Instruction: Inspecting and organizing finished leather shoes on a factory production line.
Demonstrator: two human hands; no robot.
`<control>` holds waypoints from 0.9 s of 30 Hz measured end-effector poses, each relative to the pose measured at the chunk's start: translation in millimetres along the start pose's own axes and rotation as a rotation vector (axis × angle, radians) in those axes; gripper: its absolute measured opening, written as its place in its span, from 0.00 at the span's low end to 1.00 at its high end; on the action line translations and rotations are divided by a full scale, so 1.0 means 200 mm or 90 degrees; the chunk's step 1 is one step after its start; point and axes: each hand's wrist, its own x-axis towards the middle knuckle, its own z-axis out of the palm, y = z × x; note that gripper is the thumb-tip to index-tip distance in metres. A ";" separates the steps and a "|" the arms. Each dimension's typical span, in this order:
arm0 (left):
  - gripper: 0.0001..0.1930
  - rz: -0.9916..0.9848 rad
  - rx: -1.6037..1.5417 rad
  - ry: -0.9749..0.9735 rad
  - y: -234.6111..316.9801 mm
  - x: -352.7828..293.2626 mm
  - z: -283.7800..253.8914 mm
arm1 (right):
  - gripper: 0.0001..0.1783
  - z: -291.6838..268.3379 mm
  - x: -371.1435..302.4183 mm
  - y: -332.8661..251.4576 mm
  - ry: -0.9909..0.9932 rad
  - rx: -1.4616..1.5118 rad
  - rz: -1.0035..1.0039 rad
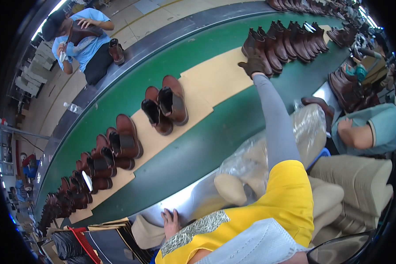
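Note:
My right hand (252,66), in a dark brown glove with a grey sleeve behind it, reaches far across the green conveyor belt (233,114). It is at the near end of a row of glossy brown ankle boots (290,42). Its thumb sticks out to the left; the other fingers overlap the nearest boot (268,53) and are hard to separate from it. My bare left hand (171,223) rests, fingers apart, on the shiny metal edge (185,202) close to my body. A pair of brown boots (167,105) stands on tan cardboard (198,94) mid-belt.
More boots (101,154) line the belt at left. A co-worker in light blue (81,44) handles a boot across the belt; another in green (365,130) is at right. Beside me are beige foot-shaped forms (231,189), clear plastic (259,154) and stacked beige pieces (352,180).

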 end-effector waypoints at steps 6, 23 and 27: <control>0.32 0.132 0.434 0.171 -0.25 -0.06 0.39 | 0.50 -0.06 0.55 0.28 0.086 -0.243 0.059; 0.38 -0.023 -0.006 -0.012 0.05 -0.02 -0.10 | 0.25 -0.23 0.34 0.36 -0.010 -0.022 -0.066; 0.48 0.018 -0.053 0.006 0.06 -0.05 -0.17 | 0.26 -0.50 0.17 0.17 -0.056 0.026 -0.245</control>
